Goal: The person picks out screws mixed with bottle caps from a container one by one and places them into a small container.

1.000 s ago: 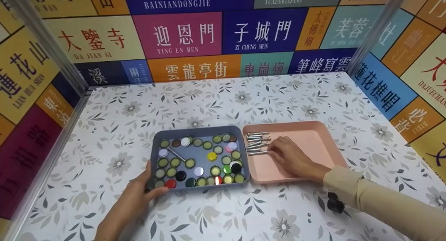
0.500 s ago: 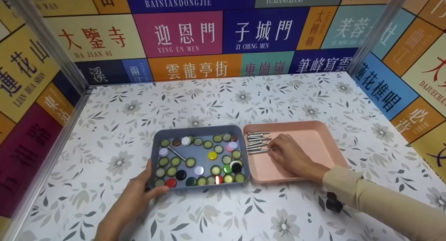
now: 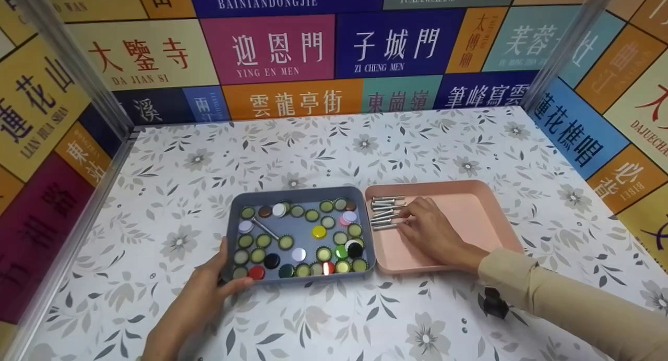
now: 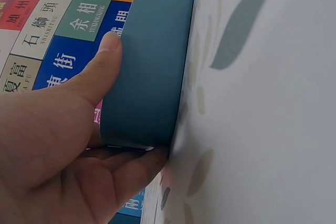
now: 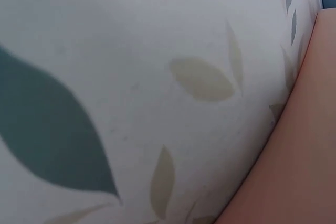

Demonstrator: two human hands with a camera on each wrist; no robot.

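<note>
My left hand [image 3: 206, 283] grips the front left corner of a blue-grey tray [image 3: 297, 190], its thumb on the front wall and its fingers around the side. In the left wrist view, the thumb and fingers of the left hand [image 4: 58, 129] bracket the tray's corner [image 4: 152, 66]. Many bottle caps [image 3: 318, 231] and one silver bolt [image 3: 266, 229] lie in that tray. My right hand [image 3: 433, 233] reaches into a pink tray [image 3: 469, 209] and pinches the end of the nearest bolt [image 3: 385, 227] in a row of silver bolts [image 3: 385, 209]. The right hand is out of the right wrist view.
The two trays stand side by side on a floral tablecloth [image 3: 292, 319]. Panels with printed lettering [image 3: 271, 48] enclose the back and sides. A small black object [image 3: 494, 302] hangs below the right cuff. The right wrist view holds cloth and the pink tray's outer wall [image 5: 294, 150].
The right hand has shifted slightly left, and the nearest bolt now lies a little closer to the other bolts. The left hand keeps its place at the blue-grey tray.
</note>
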